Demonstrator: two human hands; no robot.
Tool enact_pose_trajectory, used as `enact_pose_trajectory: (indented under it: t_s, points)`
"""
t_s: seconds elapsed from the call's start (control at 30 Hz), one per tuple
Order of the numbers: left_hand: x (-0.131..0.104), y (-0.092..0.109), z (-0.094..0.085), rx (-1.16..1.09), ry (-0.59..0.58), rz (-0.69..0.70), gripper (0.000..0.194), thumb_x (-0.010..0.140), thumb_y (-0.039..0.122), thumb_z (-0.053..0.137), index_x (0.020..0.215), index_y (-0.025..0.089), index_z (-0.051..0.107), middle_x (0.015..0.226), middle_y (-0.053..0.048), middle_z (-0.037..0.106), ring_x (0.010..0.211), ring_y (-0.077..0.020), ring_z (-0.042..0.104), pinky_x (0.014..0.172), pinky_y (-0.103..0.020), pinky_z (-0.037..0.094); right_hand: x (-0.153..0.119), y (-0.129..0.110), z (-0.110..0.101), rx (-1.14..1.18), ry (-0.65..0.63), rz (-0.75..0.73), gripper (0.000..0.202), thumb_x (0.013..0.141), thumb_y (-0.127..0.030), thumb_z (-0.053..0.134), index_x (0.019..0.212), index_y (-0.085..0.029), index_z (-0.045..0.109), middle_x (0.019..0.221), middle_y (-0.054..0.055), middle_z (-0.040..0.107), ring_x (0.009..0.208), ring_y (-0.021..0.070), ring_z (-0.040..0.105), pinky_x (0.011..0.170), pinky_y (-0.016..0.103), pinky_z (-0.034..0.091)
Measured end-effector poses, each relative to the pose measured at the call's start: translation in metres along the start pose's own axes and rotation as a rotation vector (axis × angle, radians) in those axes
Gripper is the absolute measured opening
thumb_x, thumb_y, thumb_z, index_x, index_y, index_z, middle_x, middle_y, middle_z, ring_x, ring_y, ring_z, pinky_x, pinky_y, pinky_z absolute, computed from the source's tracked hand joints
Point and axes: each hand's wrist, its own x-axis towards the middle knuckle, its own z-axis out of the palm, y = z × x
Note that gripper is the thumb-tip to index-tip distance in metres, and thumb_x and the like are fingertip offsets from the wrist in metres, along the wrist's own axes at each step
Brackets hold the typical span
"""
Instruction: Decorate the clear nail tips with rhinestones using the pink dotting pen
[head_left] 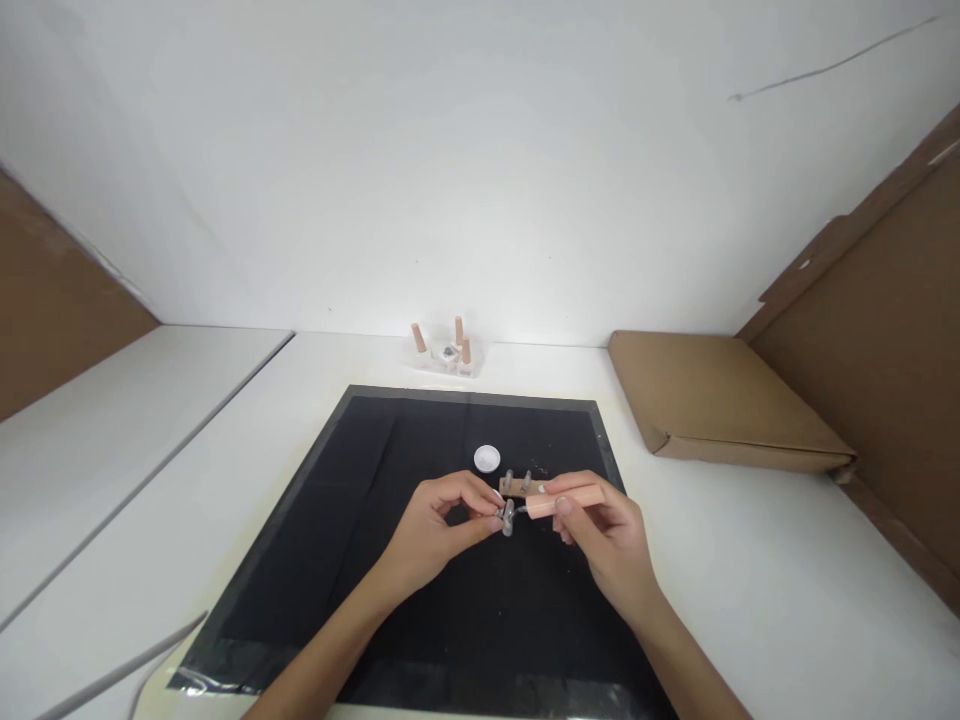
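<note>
In my left hand [442, 520], thumb and fingers pinch a small greyish, see-through false nail [508, 518]. My right hand [600, 530] is closed around the peach handle of a nail polish brush [566, 500]. The brush's thin dark tip points left and meets or nearly meets the false nail. Just behind the hands lies a tan strip [516, 488] with a couple of similar greyish pieces standing on it; its right part is hidden by my right fingers. A small round white dish [487, 459] sits beyond my left fingers.
A black mat [420, 440] covers the middle of the white table [202, 480]. Behind it stands a clear tray [469, 373] with several peach-capped bottles [465, 352]. A flat cardboard box [720, 390] lies at the right, near an upright brown cardboard panel [877, 340].
</note>
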Motion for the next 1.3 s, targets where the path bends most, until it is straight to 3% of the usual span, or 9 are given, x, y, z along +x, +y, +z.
enact_pose_trajectory:
  t_s: [0.23,0.37,0.5,0.63,0.77,0.9,1.0,1.13,1.3]
  points:
    - [0.002,-0.001,-0.001,-0.004,-0.020,0.002,0.007,0.070,0.014,0.071,0.066,0.013,0.066,0.078,-0.007,0.069,0.073,-0.0162,0.064,0.068,-0.028,0.049,-0.003,0.008,-0.002,0.017,0.074,0.014,0.017,0.085,-0.025,0.059,0.070,-0.020,0.065,0.083,0.002,0.067,0.048,0.0073,0.053,0.040,0.020,0.044]
    - [0.004,-0.001,0.000,-0.009,0.011,-0.021,0.009,0.069,0.015,0.072,0.065,0.013,0.065,0.077,-0.007,0.069,0.071,-0.0154,0.063,0.065,-0.026,0.047,-0.003,0.012,-0.004,0.075,0.176,0.009,0.013,0.088,-0.024,0.056,0.079,-0.023,0.065,0.091,0.001,0.062,0.046,0.0045,0.049,0.042,0.020,0.042]
    - [0.004,0.001,0.000,-0.053,0.072,-0.104,0.011,0.069,0.020,0.073,0.066,0.013,0.065,0.075,-0.005,0.068,0.069,-0.0147,0.062,0.065,-0.025,0.046,0.000,0.012,-0.007,0.112,0.262,-0.033,0.012,0.088,-0.023,0.056,0.094,-0.025,0.065,0.101,0.002,0.055,0.049,0.0041,0.049,0.041,0.021,0.041]
    - [0.004,0.004,0.001,-0.129,0.124,-0.237,0.018,0.066,0.027,0.076,0.066,0.013,0.065,0.069,-0.003,0.068,0.066,-0.0133,0.061,0.065,-0.024,0.045,0.001,0.006,-0.008,0.018,0.303,-0.099,0.007,0.083,-0.019,0.061,0.080,-0.022,0.066,0.087,0.001,0.053,0.053,0.0062,0.049,0.042,0.020,0.041]
    - [0.004,0.008,0.002,-0.206,0.120,-0.328,0.021,0.065,0.031,0.077,0.067,0.013,0.065,0.068,-0.003,0.070,0.066,-0.0129,0.061,0.067,-0.023,0.045,-0.005,-0.005,-0.004,-0.249,0.228,-0.194,0.023,0.081,-0.014,0.060,0.059,-0.019,0.061,0.071,0.001,0.054,0.063,0.0119,0.056,0.052,0.022,0.046]
    - [0.003,0.012,0.004,-0.237,0.077,-0.366,0.021,0.065,0.030,0.076,0.066,0.013,0.065,0.068,-0.003,0.071,0.064,-0.0114,0.059,0.064,-0.022,0.043,-0.012,-0.014,0.004,-0.370,0.059,-0.313,0.012,0.080,-0.008,0.057,0.078,-0.020,0.058,0.066,0.000,0.057,0.057,0.0128,0.055,0.051,0.024,0.046]
    - [0.001,0.015,0.004,-0.255,0.046,-0.376,0.020,0.067,0.029,0.075,0.066,0.013,0.064,0.068,-0.003,0.071,0.060,-0.0099,0.057,0.060,-0.020,0.040,-0.014,-0.018,0.009,-0.415,-0.057,-0.446,0.019,0.079,-0.005,0.055,0.091,-0.019,0.057,0.065,0.000,0.056,0.055,0.0133,0.051,0.049,0.025,0.044]
    - [-0.001,0.015,0.004,-0.279,0.008,-0.360,0.018,0.068,0.027,0.074,0.068,0.013,0.063,0.068,-0.002,0.071,0.058,-0.0085,0.054,0.058,-0.020,0.039,-0.014,-0.017,0.011,-0.467,-0.092,-0.547,0.021,0.078,-0.003,0.053,0.092,-0.018,0.058,0.067,0.002,0.053,0.056,0.0139,0.050,0.049,0.027,0.042]
    - [-0.003,0.011,0.004,-0.322,-0.039,-0.329,0.014,0.068,0.024,0.074,0.069,0.014,0.064,0.069,-0.001,0.070,0.062,-0.0095,0.057,0.061,-0.020,0.040,-0.015,-0.015,0.011,-0.466,-0.124,-0.558,0.022,0.079,-0.004,0.053,0.096,-0.017,0.057,0.066,0.002,0.052,0.056,0.0140,0.049,0.049,0.027,0.041]
